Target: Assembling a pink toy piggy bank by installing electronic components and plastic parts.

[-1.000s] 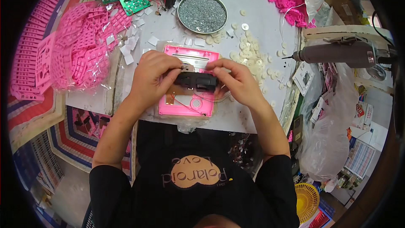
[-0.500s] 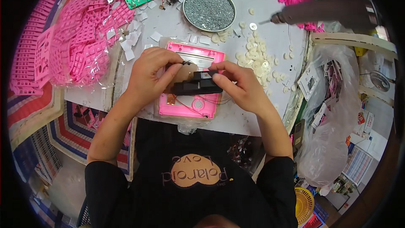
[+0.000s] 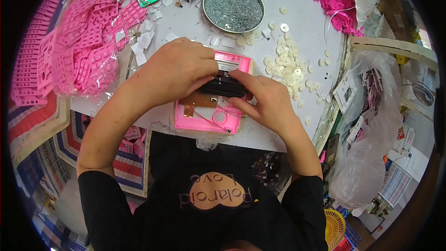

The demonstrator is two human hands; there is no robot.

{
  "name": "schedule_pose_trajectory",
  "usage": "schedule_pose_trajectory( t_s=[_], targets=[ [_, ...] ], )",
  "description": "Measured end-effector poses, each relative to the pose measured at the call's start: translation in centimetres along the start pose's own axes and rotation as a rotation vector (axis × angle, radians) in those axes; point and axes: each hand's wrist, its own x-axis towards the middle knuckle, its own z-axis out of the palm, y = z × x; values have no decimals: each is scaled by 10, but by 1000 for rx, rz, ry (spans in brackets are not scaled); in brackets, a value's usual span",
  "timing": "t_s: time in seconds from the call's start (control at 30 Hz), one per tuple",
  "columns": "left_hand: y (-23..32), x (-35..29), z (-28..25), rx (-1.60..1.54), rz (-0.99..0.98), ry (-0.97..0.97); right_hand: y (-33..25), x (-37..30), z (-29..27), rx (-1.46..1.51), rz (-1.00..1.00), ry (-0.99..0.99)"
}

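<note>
1. R hand (image 3: 267, 97): thumb + index set a little apart, grasping the R end of the black part (image 3: 226, 88).
2. L hand (image 3: 181, 65): fingers curled in, thumb + fingertips nearly together at the part's L end; tips partly hidden, so can't tell if they grip it or something smaller.
3. Black part's over the pink casing (image 3: 186, 123), mid-table, btwn both hands.
4. Count: 1 black part, 1 casing, 1 round tin (image 3: 236, 31) w/ tiny metal pcs (image 3: 233, 7); white discs (image 3: 290, 65) heaped, too many to count.
5. Pose: L palm down, forearm slanting up-right; R forearm slanting up-left, back of hand up.
</note>
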Motion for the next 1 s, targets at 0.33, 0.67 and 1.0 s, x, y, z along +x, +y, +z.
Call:
schedule_pose_trajectory(
  t_s=[0.33,0.67,1.0],
  targets=[
    [4,10,-7,174,174,-132,1,13,6,40,-215,125],
    [31,-18,0,-12,-188,-20,-15,10,6,-168,-268,104],
    [15,-2,1,-411,-518,-91,-21,11,-1,-287,-302,35]
  ],
)
